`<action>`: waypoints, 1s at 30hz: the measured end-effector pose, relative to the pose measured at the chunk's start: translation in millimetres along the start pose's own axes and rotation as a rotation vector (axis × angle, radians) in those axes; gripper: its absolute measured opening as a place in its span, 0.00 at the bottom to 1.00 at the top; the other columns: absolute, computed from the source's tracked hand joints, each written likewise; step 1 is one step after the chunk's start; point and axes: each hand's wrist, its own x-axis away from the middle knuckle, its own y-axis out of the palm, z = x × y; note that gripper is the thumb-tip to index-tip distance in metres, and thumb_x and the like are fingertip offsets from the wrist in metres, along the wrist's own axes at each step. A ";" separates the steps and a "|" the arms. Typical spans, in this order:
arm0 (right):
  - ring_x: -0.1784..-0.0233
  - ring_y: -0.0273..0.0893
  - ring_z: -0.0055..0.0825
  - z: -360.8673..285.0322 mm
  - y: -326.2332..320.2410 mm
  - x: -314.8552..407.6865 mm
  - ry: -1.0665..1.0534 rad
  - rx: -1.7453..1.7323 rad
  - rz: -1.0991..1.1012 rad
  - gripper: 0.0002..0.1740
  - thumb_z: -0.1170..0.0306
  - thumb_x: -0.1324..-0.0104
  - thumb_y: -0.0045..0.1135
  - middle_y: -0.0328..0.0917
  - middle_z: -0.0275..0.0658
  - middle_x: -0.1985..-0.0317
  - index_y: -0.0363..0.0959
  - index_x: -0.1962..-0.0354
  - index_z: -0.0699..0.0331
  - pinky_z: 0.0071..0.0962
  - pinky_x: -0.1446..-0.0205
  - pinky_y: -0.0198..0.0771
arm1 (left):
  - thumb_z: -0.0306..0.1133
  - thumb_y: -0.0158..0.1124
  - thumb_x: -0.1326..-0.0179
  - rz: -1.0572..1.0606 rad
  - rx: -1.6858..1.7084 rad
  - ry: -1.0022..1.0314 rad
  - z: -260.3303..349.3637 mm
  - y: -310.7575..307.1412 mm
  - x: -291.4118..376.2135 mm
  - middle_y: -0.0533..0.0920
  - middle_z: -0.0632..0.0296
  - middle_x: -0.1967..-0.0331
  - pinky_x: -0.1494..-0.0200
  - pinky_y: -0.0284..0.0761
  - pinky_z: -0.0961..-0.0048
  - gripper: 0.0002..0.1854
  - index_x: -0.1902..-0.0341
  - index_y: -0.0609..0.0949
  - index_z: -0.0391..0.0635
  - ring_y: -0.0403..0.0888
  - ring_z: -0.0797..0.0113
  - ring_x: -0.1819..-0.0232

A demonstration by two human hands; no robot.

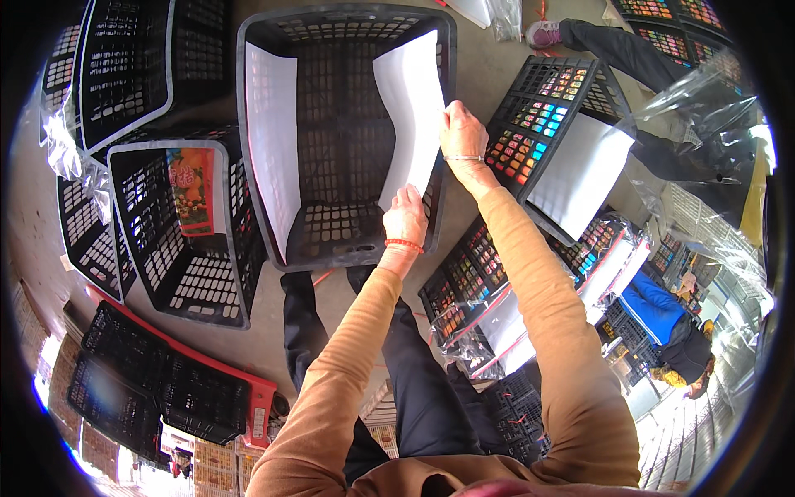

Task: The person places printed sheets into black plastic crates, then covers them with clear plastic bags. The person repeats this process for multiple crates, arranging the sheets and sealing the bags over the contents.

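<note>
A black plastic crate (254,186) with slotted walls stands in front of my legs. One white sheet (273,143) lines its left wall. Along the right wall stands a second white sheet (413,93), its inner edge curving into the crate. My left hand (407,214), with a red bead bracelet at the wrist, grips that sheet's near end. Farther along, my right hand (463,133), wearing a metal bangle, has its fingers closed on the outer edge of the same sheet by the crate rim. The fingertips of my right hand are partly hidden.
Several black crates stand at left, one holding a printed orange-and-red sheet (192,186). At right, a tilted crate (534,118) has a white sheet (584,174) inside. Clear plastic film (702,87) hangs nearby. A red platform (261,404) bears dark crates. Other people are at right.
</note>
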 end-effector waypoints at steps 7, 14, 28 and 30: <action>0.72 0.77 0.44 6.8 2.0 8.9 -0.073 0.148 0.015 0.15 0.60 0.40 0.53 0.74 0.42 0.72 0.62 0.69 0.61 0.41 0.72 0.72 | 0.28 0.56 0.48 -0.059 -0.038 -0.027 0.2 12.6 -1.3 0.74 0.54 0.68 0.70 0.77 0.66 0.11 0.61 0.69 0.41 0.79 0.57 0.66; 0.72 0.77 0.42 8.6 -0.7 12.2 -0.020 0.222 0.017 0.24 0.50 0.43 0.56 0.72 0.43 0.72 0.60 0.68 0.63 0.41 0.74 0.72 | 0.35 0.57 0.45 -0.180 0.135 -0.043 1.8 15.6 9.2 0.73 0.51 0.67 0.71 0.77 0.62 0.15 0.58 0.68 0.40 0.79 0.52 0.69; 0.72 0.77 0.44 4.4 -2.8 13.1 0.005 0.181 -0.028 0.32 0.41 0.47 0.56 0.73 0.44 0.71 0.62 0.69 0.64 0.42 0.74 0.72 | 0.41 0.61 0.45 -0.234 0.477 -0.073 14.0 0.0 12.7 0.76 0.48 0.66 0.67 0.75 0.60 0.22 0.52 0.72 0.38 0.78 0.48 0.69; 0.72 0.77 0.44 5.0 -3.4 14.5 0.011 0.190 -0.036 0.32 0.41 0.48 0.57 0.73 0.45 0.71 0.62 0.69 0.64 0.42 0.74 0.72 | 0.41 0.61 0.45 -0.205 0.452 -0.065 14.8 -0.2 13.4 0.75 0.48 0.65 0.66 0.75 0.61 0.23 0.52 0.72 0.38 0.78 0.48 0.68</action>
